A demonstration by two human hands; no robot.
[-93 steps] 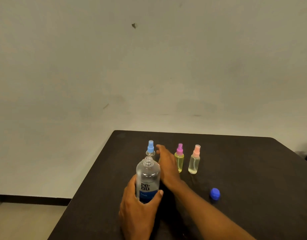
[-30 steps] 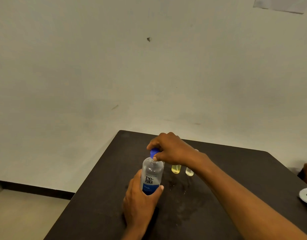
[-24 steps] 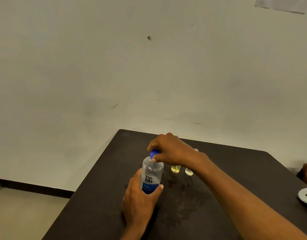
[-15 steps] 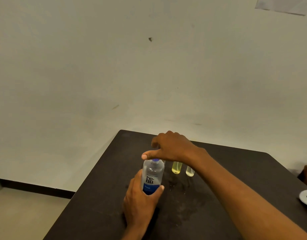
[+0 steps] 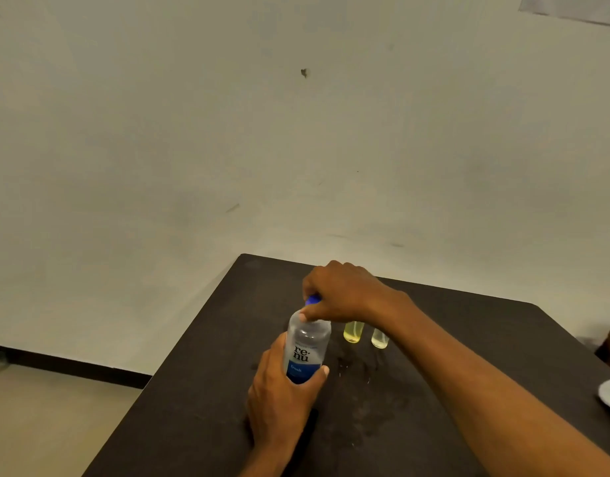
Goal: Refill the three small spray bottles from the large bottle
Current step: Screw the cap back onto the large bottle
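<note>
1. Judging progress, head view: right hand (image 5: 344, 294) pinches the blue cap (image 5: 313, 299) on the large bottle (image 5: 307, 346) w/ curled fingers. Tightening vs loosening: can't tell.
2. Left hand (image 5: 282, 401) wraps the large bottle's lower body, holding it upright on the table (image 5: 200, 390).
3. Behind the right wrist: yellowish small bottle (image 5: 353, 332) & paler small bottle (image 5: 379, 338), both w/ liquid at the base. Tops are hidden and the 3rd isn't visible, so refill is unconfirmed.
4. Materials: large bottle is clear smooth plastic w/ rounded shoulders & white/blue label. Table is dark, matte, smudged.

Popped the blue cap (image 5: 313, 299) from desk (image 5: 200, 390) onto the large bottle (image 5: 307, 346). Let go briefly, now pinching it again with right grip (image 5: 344, 294).
</note>
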